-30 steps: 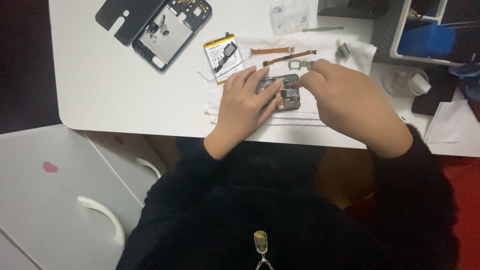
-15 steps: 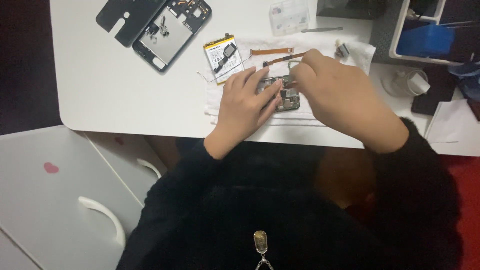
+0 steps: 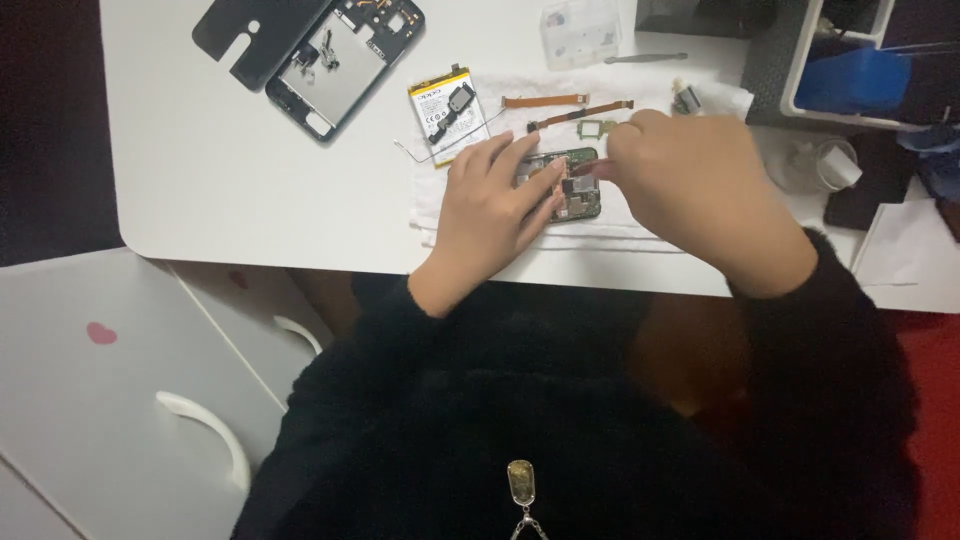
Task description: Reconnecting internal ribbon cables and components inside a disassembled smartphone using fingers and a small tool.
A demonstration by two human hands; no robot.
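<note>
A green phone circuit board (image 3: 580,200) lies on a white cloth (image 3: 440,205) at the table's near edge. My left hand (image 3: 495,210) rests on the board's left half, its fingers spread flat and pinning it down. My right hand (image 3: 700,190) comes in from the right. Its fingertips are pinched on a thin brown strip (image 3: 583,168) at the board's top edge; what the strip is stays unclear. Much of the board is hidden under both hands.
On the white table (image 3: 200,170) lie an opened phone frame (image 3: 345,60), a black back cover (image 3: 245,35), a battery (image 3: 448,105), two orange flex cables (image 3: 545,100), a small green part (image 3: 597,128), a clear box (image 3: 580,30) and tweezers (image 3: 645,58). A white basket (image 3: 800,60) stands at the right.
My right hand has shifted slightly left and its fingertips have closed in on the board's top edge. My left hand stays pressed on the board.
</note>
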